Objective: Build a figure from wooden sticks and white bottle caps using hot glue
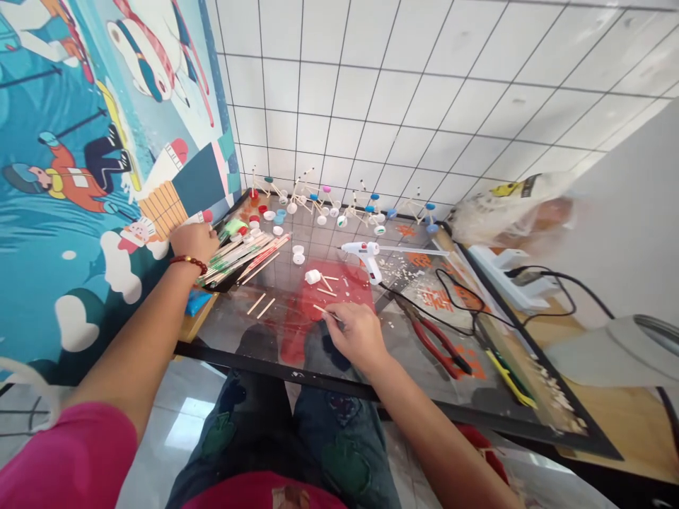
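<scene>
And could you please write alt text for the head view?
A person's right hand holds a stick over a table; the left hand is by a pile of sticks. A glue gun and pliers rest on the table.

There was just one glue gun (pixel 363 249), one pair of pliers (pixel 444 341), one yellow cutter (pixel 510 378) and one beaded bracelet (pixel 189 262). Two loose sticks (pixel 266 308) lay left of centre, two white caps (pixel 298 259) sat together mid-table, and the right hand (pixel 356 332) had one pinched stick (pixel 319 308). The bundled sticks (pixel 241 259) were too jumbled to count, tbh.
</scene>
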The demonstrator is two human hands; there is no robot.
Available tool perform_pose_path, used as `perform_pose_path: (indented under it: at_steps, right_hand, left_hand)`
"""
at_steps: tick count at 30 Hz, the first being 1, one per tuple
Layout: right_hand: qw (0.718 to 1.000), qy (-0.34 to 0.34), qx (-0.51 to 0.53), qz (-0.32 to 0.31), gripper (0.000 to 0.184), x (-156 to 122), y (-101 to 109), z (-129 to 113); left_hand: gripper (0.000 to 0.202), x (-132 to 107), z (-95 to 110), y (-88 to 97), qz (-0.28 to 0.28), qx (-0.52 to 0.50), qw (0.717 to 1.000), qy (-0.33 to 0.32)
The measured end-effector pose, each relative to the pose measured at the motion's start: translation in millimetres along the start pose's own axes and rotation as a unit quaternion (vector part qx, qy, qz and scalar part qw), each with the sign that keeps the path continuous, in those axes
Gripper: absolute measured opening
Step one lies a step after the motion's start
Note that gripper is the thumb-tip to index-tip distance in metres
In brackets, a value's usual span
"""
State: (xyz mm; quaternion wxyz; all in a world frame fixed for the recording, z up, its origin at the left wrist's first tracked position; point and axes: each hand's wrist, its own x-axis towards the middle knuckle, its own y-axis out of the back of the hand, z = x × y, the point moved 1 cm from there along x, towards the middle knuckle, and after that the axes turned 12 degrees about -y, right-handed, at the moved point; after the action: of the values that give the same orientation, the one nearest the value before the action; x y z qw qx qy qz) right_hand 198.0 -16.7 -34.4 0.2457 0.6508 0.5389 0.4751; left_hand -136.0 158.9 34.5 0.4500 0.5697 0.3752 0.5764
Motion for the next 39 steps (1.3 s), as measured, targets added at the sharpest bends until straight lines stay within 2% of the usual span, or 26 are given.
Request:
perform_pose_path:
  at_steps: [1,2,3,5,6,7,8,9,11,12,13,15,17,18,20,23,27,31,35,37,39]
  right_hand:
    - [1.0,0.003,-0.013,-0.007,0.017,0,-1,0]
    - [1.0,0.008,-0.025,-0.015,0.017,1,-2,-1]
    - [0.999,0.014,-0.034,-0.024,0.016,1,-3,-2]
    - [0.998,0.018,-0.041,-0.038,0.015,1,-4,-3]
    - [0.998,0.016,-0.036,-0.041,0.014,2,-5,-3]
    - [0.999,0.012,-0.023,-0.042,0.013,2,-4,-3]
    - [0.999,0.005,0.002,-0.039,0.013,2,-4,-4]
    - [0.999,-0.005,0.04,-0.034,0.015,3,-3,-4]
    - [0.987,-0.037,0.152,-0.03,0.025,4,-1,-6]
    - [0.973,-0.059,0.221,-0.036,0.03,5,0,-7]
    - [0.951,-0.084,0.292,-0.052,0.037,6,1,-9]
    - [0.891,-0.122,0.425,-0.098,0.047,7,2,-12]
    - [0.833,-0.145,0.519,-0.129,0.051,6,3,-15]
    - [0.813,-0.155,0.546,-0.133,0.051,4,3,-16]
    - [0.795,-0.183,0.564,-0.124,0.047,0,4,-17]
    - [0.788,-0.217,0.561,-0.131,0.039,-10,7,-17]
    - [0.779,-0.224,0.558,-0.176,0.036,-19,12,-19]
    - [0.789,-0.24,0.545,-0.153,0.034,-22,11,-18]
    - [0.781,-0.219,0.566,-0.146,0.031,-27,10,-17]
    - [0.794,-0.202,0.558,-0.134,0.027,-30,12,-16]
    - [0.814,-0.177,0.537,-0.131,0.022,-33,17,-15]
  left_hand:
    - [0.036,-1,-4,7.2,0.025,-0.022,0.999,0.025]
    - [0.037,-3,-6,15.5,0.066,-0.054,0.996,0.012]
    - [0.035,-5,-7,24.1,0.107,-0.082,0.99,0.027]
    - [0.032,-12,-2,39.3,0.195,-0.164,0.966,0.046]
    - [0.033,-17,5,44.7,0.229,-0.239,0.942,0.046]
    - [0.034,-24,14,48.6,0.276,-0.33,0.901,0.06]
    - [0.031,-32,26,50.1,0.289,-0.445,0.845,0.065]
    - [0.028,-42,40,49.6,0.29,-0.554,0.776,0.089]
    - [0.025,-65,73,43.4,0.143,-0.728,0.663,0.105]
    - [0.029,-78,88,39.2,0.083,-0.762,0.632,0.11]
    - [0.031,-92,103,34.8,0.039,-0.776,0.621,0.108]
    - [0.034,-118,126,25.3,-0.037,-0.774,0.624,0.098]
    - [0.036,-139,142,17.4,-0.072,-0.769,0.629,0.086]
    - [0.036,-147,148,14.5,-0.083,-0.768,0.63,0.087]
    - [0.036,-159,157,11.2,-0.121,-0.769,0.622,0.083]
    - [0.034,-168,165,11.1,-0.157,-0.772,0.612,0.07]
    - [0.032,-173,168,11.6,-0.143,-0.763,0.626,0.071]
    - [0.029,-176,167,9.5,-0.149,-0.753,0.636,0.085]
    - [0.027,-180,164,10.0,-0.176,-0.747,0.639,0.056]
    - [0.025,-183,162,12.0,-0.21,-0.74,0.638,0.042]
    - [0.023,-186,160,15.1,-0.243,-0.741,0.625,0.034]
